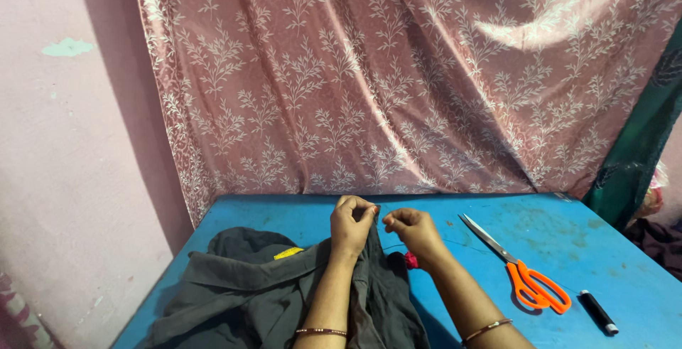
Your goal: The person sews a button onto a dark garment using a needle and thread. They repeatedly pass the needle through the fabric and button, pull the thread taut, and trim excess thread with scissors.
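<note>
Left hand [352,222] pinching dark garment [249,292], yellow label [288,253]

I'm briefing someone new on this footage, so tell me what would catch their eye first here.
First, the big pink leaf-patterned curtain filling the wall behind the blue table. Next, the left hand and right hand, raised together at the table's middle, the left pinching a dark grey garment that spreads to the left. Then the orange-handled scissors lying open to the right, beside a small black spool.
</note>
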